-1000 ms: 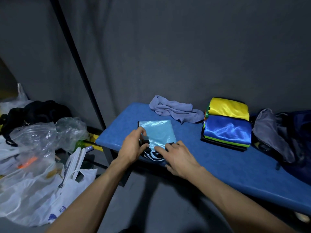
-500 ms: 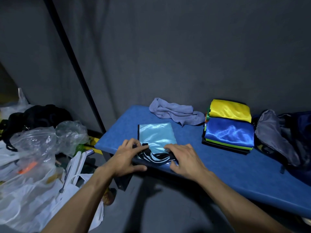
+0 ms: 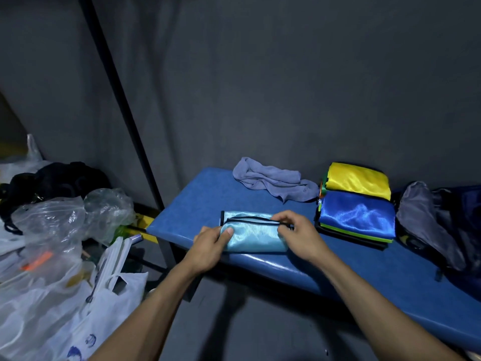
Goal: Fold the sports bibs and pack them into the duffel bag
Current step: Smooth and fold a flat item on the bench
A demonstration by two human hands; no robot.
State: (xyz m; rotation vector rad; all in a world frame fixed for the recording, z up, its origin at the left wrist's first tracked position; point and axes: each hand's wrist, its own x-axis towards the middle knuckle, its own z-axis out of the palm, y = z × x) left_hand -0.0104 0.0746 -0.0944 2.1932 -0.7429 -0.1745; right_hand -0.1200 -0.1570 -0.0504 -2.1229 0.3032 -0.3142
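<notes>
My left hand [image 3: 208, 247] and right hand [image 3: 299, 234] each grip an end of the folded light-blue bib [image 3: 253, 234]; it lies on the bench [image 3: 338, 259].

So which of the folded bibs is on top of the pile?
The yellow bib: it lies highest on the pile, with the royal blue bib under it. The light blue bib lies apart, in the hands.
</notes>
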